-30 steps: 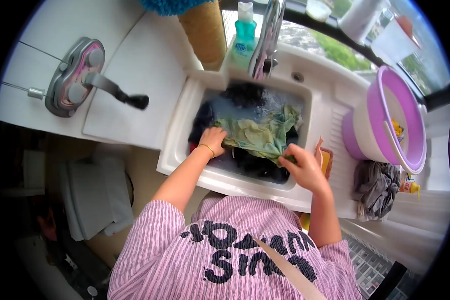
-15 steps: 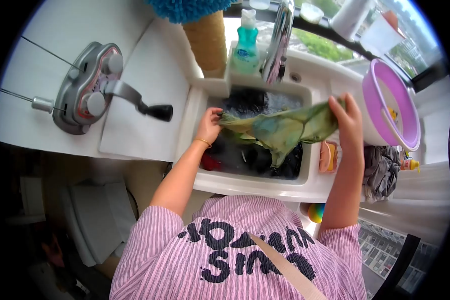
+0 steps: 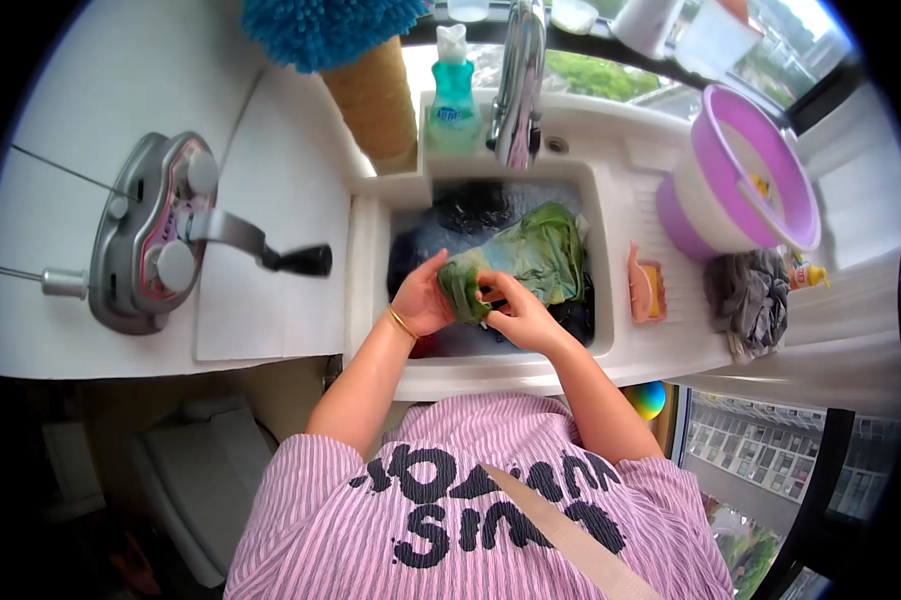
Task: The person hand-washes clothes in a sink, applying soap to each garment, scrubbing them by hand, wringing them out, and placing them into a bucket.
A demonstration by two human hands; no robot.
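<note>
A wet green cloth (image 3: 543, 250), patterned in lighter and darker patches, lies partly over the water in the white sink (image 3: 471, 375). My left hand (image 3: 426, 298), with a gold bangle at the wrist, holds the bunched near-left end of it. Close beside it, my right hand (image 3: 521, 315) pinches the same bunched end with thumb and fingers. The far part of the cloth spreads toward the sink's right side. Dark clothes (image 3: 471, 205) soak in the cloudy water around it, and a bit of red fabric (image 3: 423, 345) shows below my left wrist.
A chrome tap (image 3: 519, 95) rises behind the basin beside a green soap bottle (image 3: 454, 110). On the right stand a soap dish (image 3: 648, 287), a purple-white bucket (image 3: 686, 215) and a grey rag (image 3: 749, 295). A cranked metal device (image 3: 156, 235) sits at left.
My right hand has moved left and down, beside my left hand. The cloth, stretched between the hands before, is now bunched at one end and lowered into the sink. The view has shifted slightly.
</note>
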